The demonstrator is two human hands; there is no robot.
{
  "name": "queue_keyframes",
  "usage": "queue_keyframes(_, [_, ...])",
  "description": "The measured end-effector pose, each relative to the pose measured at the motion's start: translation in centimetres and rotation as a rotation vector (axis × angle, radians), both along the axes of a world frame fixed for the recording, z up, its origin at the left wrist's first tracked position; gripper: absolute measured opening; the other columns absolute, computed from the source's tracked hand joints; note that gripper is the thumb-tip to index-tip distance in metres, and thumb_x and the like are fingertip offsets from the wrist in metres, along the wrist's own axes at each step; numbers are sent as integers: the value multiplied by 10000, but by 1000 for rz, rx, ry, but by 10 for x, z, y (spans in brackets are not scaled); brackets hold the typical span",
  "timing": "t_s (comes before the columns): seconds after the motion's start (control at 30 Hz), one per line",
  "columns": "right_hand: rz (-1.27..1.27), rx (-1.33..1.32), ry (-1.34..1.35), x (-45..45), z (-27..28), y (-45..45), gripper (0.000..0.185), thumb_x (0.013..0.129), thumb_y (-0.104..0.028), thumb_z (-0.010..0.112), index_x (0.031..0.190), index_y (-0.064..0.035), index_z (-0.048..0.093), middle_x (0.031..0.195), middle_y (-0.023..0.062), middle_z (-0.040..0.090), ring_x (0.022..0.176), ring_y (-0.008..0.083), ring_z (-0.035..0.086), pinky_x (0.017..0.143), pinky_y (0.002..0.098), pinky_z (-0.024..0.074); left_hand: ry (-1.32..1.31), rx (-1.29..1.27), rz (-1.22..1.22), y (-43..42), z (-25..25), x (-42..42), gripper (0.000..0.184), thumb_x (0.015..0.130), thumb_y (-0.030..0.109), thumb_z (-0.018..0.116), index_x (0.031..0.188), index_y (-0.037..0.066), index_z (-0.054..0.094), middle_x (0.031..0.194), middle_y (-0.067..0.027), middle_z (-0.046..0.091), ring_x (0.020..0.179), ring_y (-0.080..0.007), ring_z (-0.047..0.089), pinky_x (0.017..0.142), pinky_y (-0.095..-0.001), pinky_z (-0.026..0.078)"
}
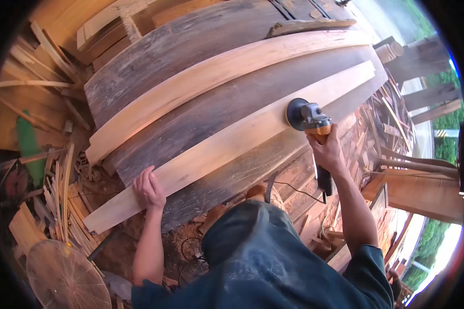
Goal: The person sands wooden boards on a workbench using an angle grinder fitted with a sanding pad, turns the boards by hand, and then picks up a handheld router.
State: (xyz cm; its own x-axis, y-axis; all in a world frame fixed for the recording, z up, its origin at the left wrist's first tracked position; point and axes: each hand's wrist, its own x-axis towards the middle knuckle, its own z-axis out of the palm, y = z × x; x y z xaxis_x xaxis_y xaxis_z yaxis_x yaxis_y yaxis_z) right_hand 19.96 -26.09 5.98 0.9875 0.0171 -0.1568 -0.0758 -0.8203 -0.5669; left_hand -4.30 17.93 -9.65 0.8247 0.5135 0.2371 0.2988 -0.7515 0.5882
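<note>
My right hand [327,149] is wrapped around an orange and black angle grinder [316,121]. Its round dark disc [295,114] meets the top of a long pale wooden board [227,147]. That board lies lengthwise on a dark, worn workbench [165,141], its left end jutting past the edge. Near that end, my left hand [150,188] grips the board by its near edge, fingers together over the top face; the thumb is mostly hidden. Behind it, a second long pale board [221,72], slightly curved in this view, rests on the same bench.
A rough wood strip [310,27] lies at the bench's far side. Scrap sticks [62,190] are heaped at left, near a green bottle-like object [30,149] and a round wire fan guard [67,278]. Offcuts cover the floor at right. A black cord [300,188] trails near the grinder.
</note>
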Motion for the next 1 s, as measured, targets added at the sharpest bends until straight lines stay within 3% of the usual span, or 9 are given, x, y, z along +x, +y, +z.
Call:
queue_keyframes(0.23, [440,-134,442,-105,23,161,779,858,-279,752,1460,-28,326,1119,301,679,1006,488,693,846,570,568,-458,-228,369,15,-12,-12,406,1100,243,365,1187,-29,653,1279,-148,626,1156,-283,599,1023,-419,435])
queue_keyframes(0.4, [859,-190,360,-163,6,235,745,870,-277,736,1445,-23,337,1095,290,651,1018,445,698,830,531,592,-478,-445,510,48,-14,-32,408,1111,251,379,1168,-54,645,1233,-155,636,1139,-269,604,1026,-418,447])
queue_keyframes(0.5, [660,-192,476,-141,17,202,731,844,-272,760,1414,-40,365,1118,299,658,1044,446,690,837,521,588,-403,-325,415,62,-22,-55,357,1104,198,402,1155,-56,648,1207,-163,640,1126,-281,611,1006,-405,464])
queue_keyframes(0.63, [247,-126,242,-87,-6,88,643,855,-268,770,1332,-63,393,1117,327,661,1034,487,679,821,557,550,-329,-208,307,57,-11,-54,297,1088,141,437,1143,-56,653,1174,-182,645,1112,-301,620,983,-403,485])
queue_keyframes(0.73, [254,-82,-49,-44,-2,44,608,880,-258,766,1289,-38,374,1052,312,682,989,496,692,781,533,550,-306,-181,300,45,-11,-41,273,1078,125,458,1137,-54,655,1152,-184,654,1094,-311,630,971,-406,492])
queue_keyframes(0.77, [158,-39,50,-42,-1,41,584,899,-248,761,1284,-43,372,1052,295,686,979,470,704,797,510,556,-297,-171,295,40,-11,-36,267,1075,123,464,1135,-53,656,1145,-183,658,1087,-313,633,968,-407,494])
queue_keyframes(0.83, [172,83,127,-48,-20,56,620,898,-237,774,1333,-60,369,1026,263,704,963,428,724,781,472,572,-329,-258,226,17,0,-13,264,1071,118,467,1139,-52,657,1147,-184,662,1083,-320,637,966,-411,496])
queue_keyframes(0.9, [260,-247,394,-68,37,133,648,879,-265,766,1353,-81,365,1030,272,715,962,462,712,811,531,576,-316,-301,158,-9,9,13,266,1064,107,463,1146,-54,659,1157,-195,670,1093,-337,639,969,-422,498])
queue_keyframes(1.0, [591,-180,313,-70,14,153,636,868,-311,747,1318,-73,367,1066,269,684,963,482,697,824,564,567,-301,-303,89,-50,21,51,270,1060,98,458,1149,-59,659,1176,-204,671,1104,-351,639,972,-433,497])
